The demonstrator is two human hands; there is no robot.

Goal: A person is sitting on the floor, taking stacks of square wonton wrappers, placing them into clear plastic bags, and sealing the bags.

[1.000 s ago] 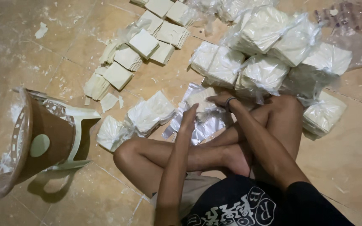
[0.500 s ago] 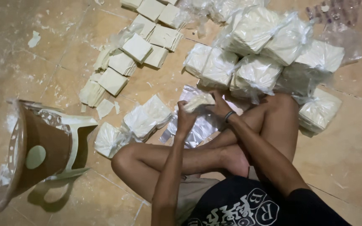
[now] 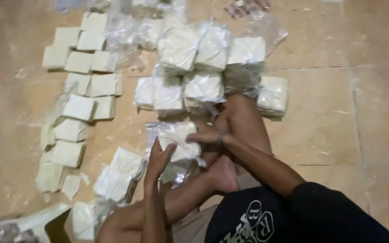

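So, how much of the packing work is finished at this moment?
Done: several bagged stacks of white paper sit in clear plastic beyond the knee. In hand: the left hand and right hand hold one stack in a clear bag. Left: many loose stacks lie unwrapped on the floor to the left.

White packet (image 3: 176,139) in clear wrap, tan tiled floor (image 3: 338,112), black printed shirt (image 3: 266,220)
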